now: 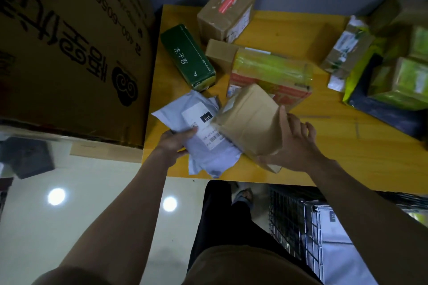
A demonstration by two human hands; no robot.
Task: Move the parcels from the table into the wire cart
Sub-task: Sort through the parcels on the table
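On the yellow table [324, 157] my left hand [176, 143] grips a white plastic mailer bag [208, 146] with a printed label, near the table's front edge. My right hand [294, 146] holds a small brown cardboard box [250, 120], tilted up on its edge beside the mailer, thumb under it and fingers along its right side. Farther back lie a green carton [187, 58], a brown box with a red label [228, 9] and a box wrapped in yellow tape [271, 71]. The wire cart [291, 217] stands below the table's front right, with a grey-white parcel [340, 254] inside.
A large printed cardboard box [69, 41] stands against the table's left side. Several more parcels, green-wrapped and black [389, 71], pile at the table's right end. My legs [227, 227] stand on the glossy white floor [81, 203] before the table.
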